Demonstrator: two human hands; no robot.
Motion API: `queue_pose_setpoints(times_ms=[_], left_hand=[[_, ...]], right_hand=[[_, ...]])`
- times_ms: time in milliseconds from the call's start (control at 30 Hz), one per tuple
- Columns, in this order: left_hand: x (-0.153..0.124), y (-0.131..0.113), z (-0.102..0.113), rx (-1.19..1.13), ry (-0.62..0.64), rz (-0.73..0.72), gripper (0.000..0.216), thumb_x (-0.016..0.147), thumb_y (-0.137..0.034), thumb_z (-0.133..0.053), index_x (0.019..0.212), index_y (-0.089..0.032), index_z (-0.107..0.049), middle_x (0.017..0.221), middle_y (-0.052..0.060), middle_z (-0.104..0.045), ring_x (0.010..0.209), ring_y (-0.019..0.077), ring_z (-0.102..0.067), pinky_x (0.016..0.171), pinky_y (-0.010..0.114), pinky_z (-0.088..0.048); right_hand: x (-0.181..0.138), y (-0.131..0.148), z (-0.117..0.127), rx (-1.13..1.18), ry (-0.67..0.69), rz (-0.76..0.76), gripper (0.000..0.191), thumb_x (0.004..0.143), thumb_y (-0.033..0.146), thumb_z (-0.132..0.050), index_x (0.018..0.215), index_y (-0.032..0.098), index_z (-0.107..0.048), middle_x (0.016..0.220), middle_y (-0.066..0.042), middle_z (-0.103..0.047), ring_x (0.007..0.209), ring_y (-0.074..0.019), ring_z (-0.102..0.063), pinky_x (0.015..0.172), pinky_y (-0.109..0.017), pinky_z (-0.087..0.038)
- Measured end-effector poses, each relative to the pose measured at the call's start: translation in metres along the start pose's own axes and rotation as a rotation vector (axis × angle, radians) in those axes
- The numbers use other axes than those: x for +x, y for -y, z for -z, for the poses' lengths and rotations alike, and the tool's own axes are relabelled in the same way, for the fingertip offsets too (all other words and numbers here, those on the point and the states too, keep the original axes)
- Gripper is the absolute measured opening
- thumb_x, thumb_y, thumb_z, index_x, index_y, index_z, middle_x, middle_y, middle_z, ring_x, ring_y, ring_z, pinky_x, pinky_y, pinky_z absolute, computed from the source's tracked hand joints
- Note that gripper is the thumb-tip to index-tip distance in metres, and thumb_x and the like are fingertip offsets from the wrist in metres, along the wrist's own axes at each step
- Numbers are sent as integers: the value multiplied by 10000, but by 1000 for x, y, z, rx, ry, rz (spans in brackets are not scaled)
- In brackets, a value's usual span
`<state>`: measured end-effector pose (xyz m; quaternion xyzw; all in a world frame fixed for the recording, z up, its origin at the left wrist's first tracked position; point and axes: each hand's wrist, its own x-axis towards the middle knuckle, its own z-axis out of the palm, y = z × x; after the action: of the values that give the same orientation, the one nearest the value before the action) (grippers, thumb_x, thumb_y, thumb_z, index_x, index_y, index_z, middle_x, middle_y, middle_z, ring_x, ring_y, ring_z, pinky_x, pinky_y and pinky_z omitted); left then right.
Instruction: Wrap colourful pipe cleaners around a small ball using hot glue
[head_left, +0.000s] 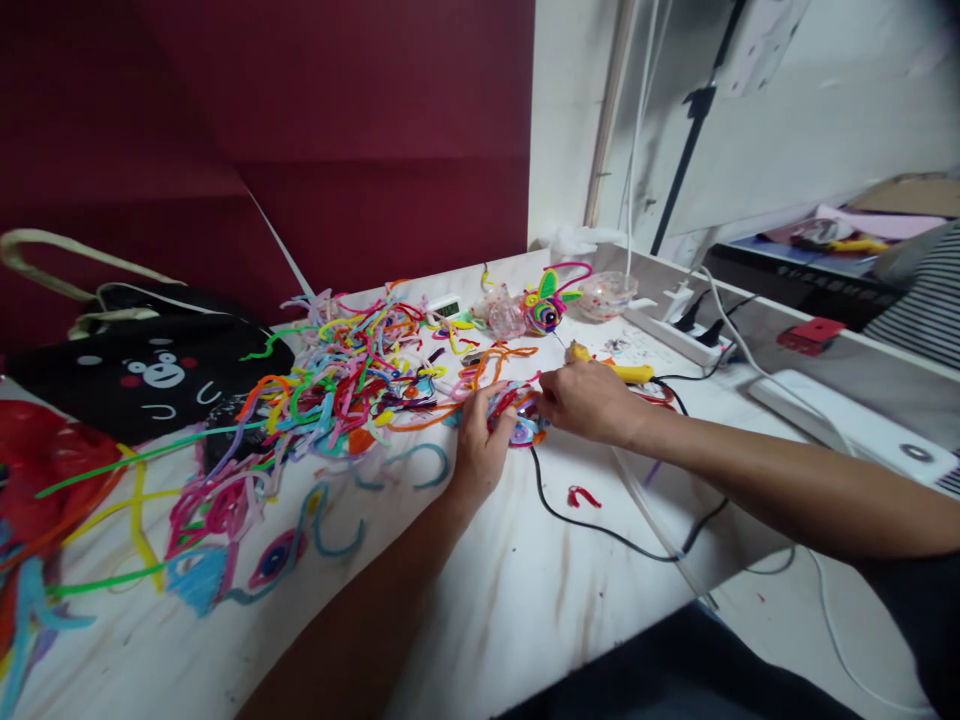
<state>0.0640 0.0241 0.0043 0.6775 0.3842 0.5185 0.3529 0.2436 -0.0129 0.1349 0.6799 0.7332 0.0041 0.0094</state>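
My left hand (480,440) and my right hand (589,400) meet over a small coiled pipe-cleaner piece (519,422) in red, blue and pink that rests on the white table (525,590). Both hands pinch it from opposite sides. A big tangle of coloured pipe cleaners (352,375) lies just left of my left hand. A yellow glue gun (611,365) lies right behind my right hand, its black cord (600,525) running toward the table's front edge. A finished multicoloured pipe-cleaner figure (551,300) stands farther back.
A black bear-face tote bag (150,375) sits at the back left, red plastic (45,460) beside it. A small white digital timer (448,308), a clear bowl (606,293) and a white power strip (679,335) stand at the back. A striped sleeve (930,290) shows at far right.
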Motion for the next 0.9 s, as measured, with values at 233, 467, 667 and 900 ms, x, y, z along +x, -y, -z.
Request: queue_pose_setpoints(times_ms=[233, 467, 667, 900], left_hand=[[-1, 0, 0, -16, 4, 8, 313, 1061, -315, -739, 1373, -297, -755, 1465, 112, -825, 1484, 334, -737, 1341, 537, -557], [0, 0, 0, -32, 7, 4, 313, 1050, -309, -731, 1361, -299, -768, 1456, 99, -833, 1477, 324, -727, 1348, 531, -547], [0, -2, 1, -7, 15, -2, 309, 1057, -320, -730, 1362, -281, -763, 1454, 113, -832, 1474, 329, -738, 1339, 532, -552], [-1, -2, 1, -3, 13, 14, 312, 1059, -312, -733, 1368, -283, -758, 1460, 110, -836, 1478, 327, -740, 1332, 534, -558]], right_hand=[[-3, -7, -8, 22, -25, 102, 253, 1100, 266, -706, 1035, 164, -927, 897, -205, -885, 821, -307, -815, 722, -366, -508], [8, -26, 4, 121, 45, 232, 239, 1045, 215, -708, 893, 187, -891, 801, -138, -855, 780, -261, -781, 731, -338, -534], [15, -41, 24, 255, 205, 262, 323, 973, 23, -617, 996, 163, -908, 794, -59, -875, 682, -173, -766, 686, -271, -532], [12, -80, -6, 642, 70, 342, 298, 1011, 137, -676, 1247, 184, -851, 957, -69, -912, 838, -195, -826, 794, -301, -631]])
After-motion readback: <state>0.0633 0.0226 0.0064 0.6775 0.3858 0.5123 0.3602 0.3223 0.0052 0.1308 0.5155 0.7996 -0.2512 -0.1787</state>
